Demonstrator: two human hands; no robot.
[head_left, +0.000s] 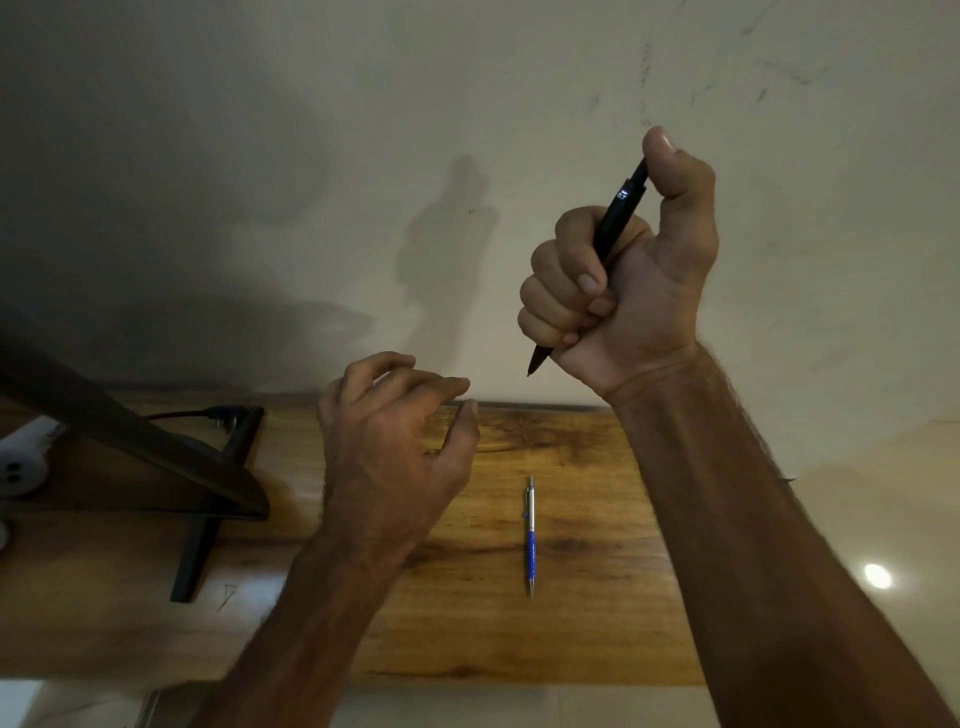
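Gripping the black pencil (622, 203) in my clenched right hand (631, 280), right of centre, I should thumb its cap straight down; my left hand (389, 441) hangs loosely curled, empty.

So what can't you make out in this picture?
Head view:
Middle of the black pencil: hidden in the curled right hand; top under its thumb.
Its tip: too small to show any lead.
Most of the white power strip: cut by the left edge, partly behind the dark stand.
Markings on the blue pencil: too small to read.
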